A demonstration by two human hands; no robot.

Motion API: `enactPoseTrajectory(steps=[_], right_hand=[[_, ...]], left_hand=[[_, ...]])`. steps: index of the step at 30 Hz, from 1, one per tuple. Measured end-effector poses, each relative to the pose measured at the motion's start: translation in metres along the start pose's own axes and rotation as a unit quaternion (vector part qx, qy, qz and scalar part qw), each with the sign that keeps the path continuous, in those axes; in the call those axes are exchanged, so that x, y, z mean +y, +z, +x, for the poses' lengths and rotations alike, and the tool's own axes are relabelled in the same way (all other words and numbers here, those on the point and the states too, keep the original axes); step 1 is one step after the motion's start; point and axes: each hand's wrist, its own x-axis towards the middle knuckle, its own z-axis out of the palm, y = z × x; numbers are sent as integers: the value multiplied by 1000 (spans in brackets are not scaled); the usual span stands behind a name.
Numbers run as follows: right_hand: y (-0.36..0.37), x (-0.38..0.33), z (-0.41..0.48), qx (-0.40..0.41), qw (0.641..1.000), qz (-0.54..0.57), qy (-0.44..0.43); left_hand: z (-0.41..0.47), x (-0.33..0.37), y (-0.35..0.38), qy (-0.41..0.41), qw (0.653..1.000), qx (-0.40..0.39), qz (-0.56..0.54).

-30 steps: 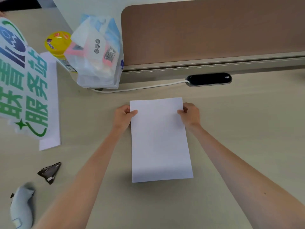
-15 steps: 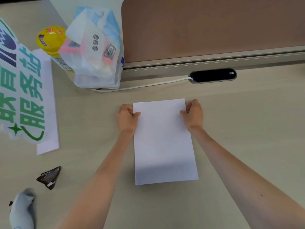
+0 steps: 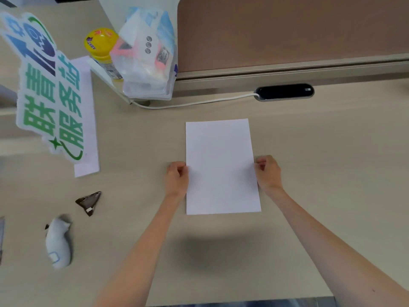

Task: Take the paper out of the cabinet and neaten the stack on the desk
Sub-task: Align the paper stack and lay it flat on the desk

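Note:
A white paper stack [image 3: 221, 165] is held over the beige desk [image 3: 321, 173], long side running away from me, and throws a shadow on the desk below it. My left hand [image 3: 177, 179] pinches its left edge about halfway down. My right hand [image 3: 267, 172] pinches the right edge at the same height. Both hands have their fingers curled onto the paper. The cabinet is not in view.
A brown partition [image 3: 287, 32] backs the desk, with a black cable port [image 3: 285, 91] and white cord. A plastic bag [image 3: 148, 58], yellow-lidded bottle [image 3: 101, 45], green-lettered sign [image 3: 51, 89], dark folded wrapper [image 3: 88, 202] and white mouse-like object [image 3: 58, 242] lie left.
Both hands have slid from the paper's far corners down to the middle of its side edges. The view has shifted, so the paper sits farther from me.

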Motion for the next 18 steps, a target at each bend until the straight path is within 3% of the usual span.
enactPoseTrajectory(steps=[5,18], right_hand=[[1,16,-34,-14,999,24,46],[3,17,-70,-52,998,32,22]], left_hand=[[-45,-17,1,-15,1000,6,-11],[-88,-16,1,3,1000,-16,18]])
